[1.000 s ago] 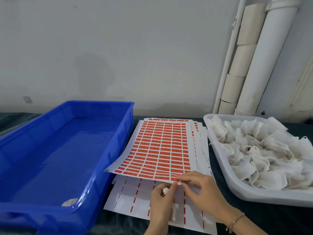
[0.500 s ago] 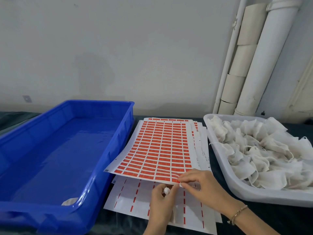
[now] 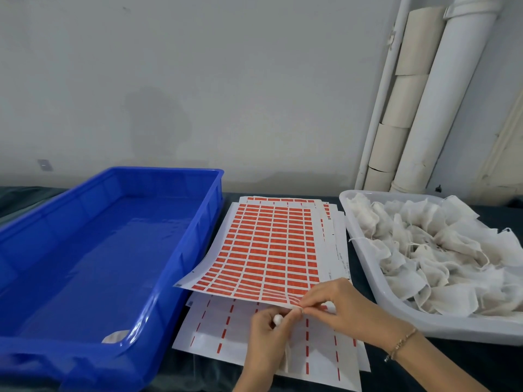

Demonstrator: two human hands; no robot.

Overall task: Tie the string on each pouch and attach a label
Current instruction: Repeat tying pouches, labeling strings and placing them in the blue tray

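This was a small packing workshop: a dark bench (image 3: pixel 452 360) held a blue crate (image 3: pixel 158 170), stacked label sheets (image 3: pixel 268 250) and a white tray (image 3: pixel 441 327) heaped with pouches (image 3: pixel 424 250), against a bare wall (image 3: pixel 226 80) with exposed pipes (image 3: pixel 447 108).

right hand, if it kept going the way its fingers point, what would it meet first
Probably the left hand, whose fingertips sit right at the right hand's pinch, seemingly touching; depth is unclear.

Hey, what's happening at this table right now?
A person is labelling a pouch. The left hand grips it while the right hand pinches the near edge of the label sheet, seemingly peeling a label. More pouches fill the white tray; the blue bin holds one white item.
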